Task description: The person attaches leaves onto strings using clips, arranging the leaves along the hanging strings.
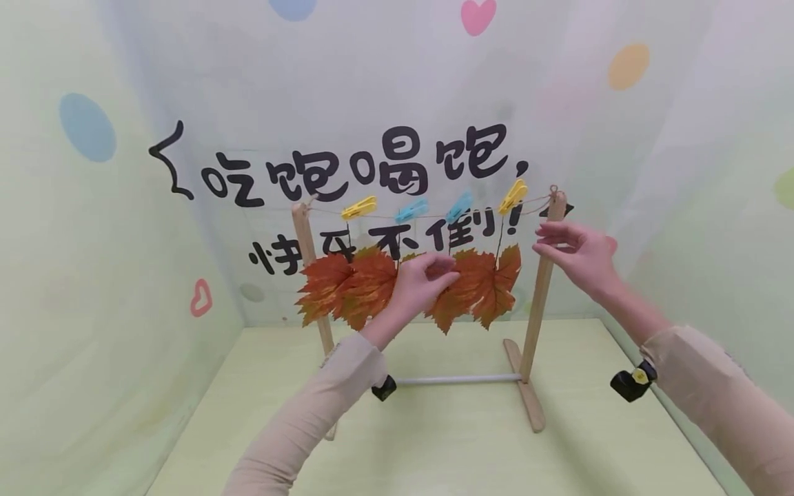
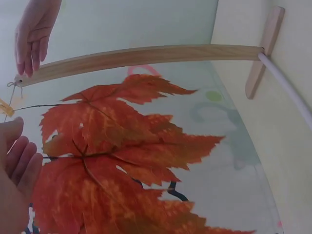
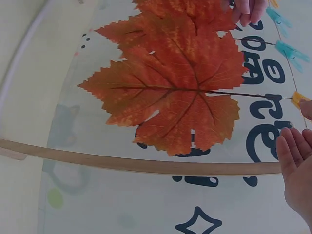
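Orange-red maple leaves [image 1: 493,293] hang by their stems from a thin string on a wooden stand, held by yellow clothespins [image 1: 512,197] and blue clothespins [image 1: 460,207]. In the head view my left hand [image 1: 422,286] is in front of the middle leaves, thumb and fingers bent loosely with a gap between them and nothing held. My right hand [image 1: 579,255] is by the upper part of the right post [image 1: 538,303], its fingers relaxed; whether it touches the wood I cannot tell. The right wrist view shows a whole leaf [image 3: 180,92] spread beside the right hand [image 3: 297,165].
A white crossbar [image 1: 459,379] joins the stand's posts low down, and a wooden foot [image 1: 526,389] rests on the pale table [image 1: 434,448]. The left post [image 1: 304,234] is partly behind leaves. Behind stands a printed curtain [image 1: 397,83] with black characters and coloured dots.
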The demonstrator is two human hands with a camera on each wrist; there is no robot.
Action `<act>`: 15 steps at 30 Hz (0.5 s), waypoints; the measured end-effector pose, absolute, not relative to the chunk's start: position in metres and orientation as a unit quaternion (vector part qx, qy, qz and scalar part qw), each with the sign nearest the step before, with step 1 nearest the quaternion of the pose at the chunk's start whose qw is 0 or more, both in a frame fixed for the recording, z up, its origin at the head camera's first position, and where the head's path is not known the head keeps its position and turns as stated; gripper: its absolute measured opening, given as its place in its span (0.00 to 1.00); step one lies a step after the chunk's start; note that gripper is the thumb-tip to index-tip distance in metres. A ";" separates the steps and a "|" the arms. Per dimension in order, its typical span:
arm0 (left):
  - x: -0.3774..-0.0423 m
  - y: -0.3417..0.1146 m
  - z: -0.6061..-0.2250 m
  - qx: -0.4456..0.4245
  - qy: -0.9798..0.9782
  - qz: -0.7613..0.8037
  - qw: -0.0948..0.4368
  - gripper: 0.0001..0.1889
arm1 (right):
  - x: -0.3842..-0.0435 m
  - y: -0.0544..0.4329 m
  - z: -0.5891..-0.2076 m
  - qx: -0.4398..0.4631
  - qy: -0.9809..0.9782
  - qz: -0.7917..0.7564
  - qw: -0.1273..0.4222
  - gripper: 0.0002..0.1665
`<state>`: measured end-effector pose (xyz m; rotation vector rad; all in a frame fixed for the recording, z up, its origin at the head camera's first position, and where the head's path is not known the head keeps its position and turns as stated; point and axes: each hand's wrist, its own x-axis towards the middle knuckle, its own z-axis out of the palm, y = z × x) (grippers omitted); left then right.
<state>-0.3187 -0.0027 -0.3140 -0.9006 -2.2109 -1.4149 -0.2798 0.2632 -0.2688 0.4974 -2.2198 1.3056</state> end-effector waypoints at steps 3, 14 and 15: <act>-0.318 -0.023 -0.322 -0.315 -0.792 -0.490 0.183 0.11 | -0.278 0.264 -0.285 0.195 -0.809 0.495 0.249 0.22; -0.310 -0.096 -0.351 -0.298 -0.817 -0.438 0.227 0.08 | -0.258 0.276 -0.375 0.155 -0.815 0.501 0.248 0.20; -0.309 -0.103 -0.356 -0.292 -0.819 -0.436 0.231 0.08 | -0.256 0.278 -0.384 0.151 -0.817 0.496 0.253 0.20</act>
